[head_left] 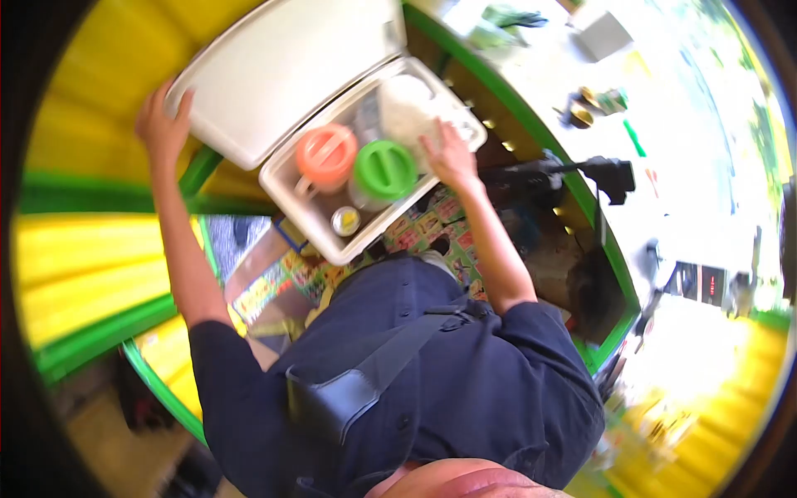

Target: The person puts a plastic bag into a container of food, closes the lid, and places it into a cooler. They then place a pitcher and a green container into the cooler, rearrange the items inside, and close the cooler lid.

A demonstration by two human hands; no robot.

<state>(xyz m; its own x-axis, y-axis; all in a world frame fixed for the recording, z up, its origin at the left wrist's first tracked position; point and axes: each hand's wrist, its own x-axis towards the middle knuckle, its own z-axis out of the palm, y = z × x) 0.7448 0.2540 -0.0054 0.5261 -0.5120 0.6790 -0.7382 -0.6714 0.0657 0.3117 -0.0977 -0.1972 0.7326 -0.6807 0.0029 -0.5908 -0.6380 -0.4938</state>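
Note:
A white cooler [309, 238] stands in front of me with its lid [282, 66] raised. At the lid's left corner, my left hand [164, 123] grips the edge between thumb and fingers. My right hand [452, 158] reaches over the cooler's right rim, fingers apart and holding nothing, its fingertips right at a pale, whitish bundle [408, 108] inside. Near the middle of the cooler sit a pitcher with an orange lid [327, 156] and a container with a green lid [385, 170]. A small round can or jar top [345, 221] shows in the nearest corner.
A green-edged counter [531, 108] curves along the right, with a white box [603, 37] and small items on its bright top. Dark equipment [610, 178] juts out beside my right arm. Yellow walls with green trim [100, 195] rise at the left. Patterned covering [415, 228] lies below.

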